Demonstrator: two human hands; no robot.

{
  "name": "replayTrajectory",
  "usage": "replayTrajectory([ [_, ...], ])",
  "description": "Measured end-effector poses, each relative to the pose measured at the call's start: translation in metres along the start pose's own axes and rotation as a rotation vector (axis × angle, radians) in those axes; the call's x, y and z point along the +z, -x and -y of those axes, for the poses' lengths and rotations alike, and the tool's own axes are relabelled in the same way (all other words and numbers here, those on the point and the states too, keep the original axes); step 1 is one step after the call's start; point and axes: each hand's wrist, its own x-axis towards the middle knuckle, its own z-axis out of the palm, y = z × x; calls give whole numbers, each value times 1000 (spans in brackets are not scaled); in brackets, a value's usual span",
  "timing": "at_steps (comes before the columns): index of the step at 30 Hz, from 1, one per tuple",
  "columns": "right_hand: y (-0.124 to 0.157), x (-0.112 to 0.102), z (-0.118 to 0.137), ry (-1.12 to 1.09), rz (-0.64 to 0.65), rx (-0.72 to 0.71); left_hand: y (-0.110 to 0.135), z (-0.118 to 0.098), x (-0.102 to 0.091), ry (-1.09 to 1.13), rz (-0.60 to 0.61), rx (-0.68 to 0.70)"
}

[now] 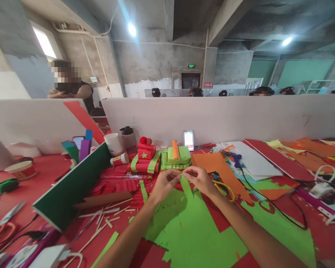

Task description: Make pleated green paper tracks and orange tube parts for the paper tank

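Observation:
My left hand (166,181) and my right hand (200,179) meet at the fingertips above the red table. Both are closed in a pinch at the top end of a narrow green strip (187,190), which hangs down between them. My fingers partly hide that end. Below lies a large green foam sheet (194,227) with ragged cut edges. Just beyond my hands stands a green tank-like model (180,155) with an orange roll (175,149) on top. To its left is a red model (146,158) with a yellow star and green bands.
Yellow-handled scissors (226,190) and orange sheet (212,162) lie right of my hands, with a blue glue gun (236,159) and its cable beyond. A green board (75,186) stands at left near thin sticks (100,223). A phone (188,140) leans on the white partition (226,117).

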Motion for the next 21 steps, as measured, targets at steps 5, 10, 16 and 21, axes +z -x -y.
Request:
replayTrajectory([
  [5, 0, 1, -1, 6, 1, 3, 0, 1, 1, -23, -15, -9],
  [10, 1, 3, -3, 9, 9, 21, -1, 2, 0, -49, -25, -26],
  [16, 1, 3, -6, 36, 21, 14, 0, 0, 2, -128, -40, -11],
  [21, 2, 3, -3, 107, 10, -18, 2, -2, 3, -193, -40, 31],
])
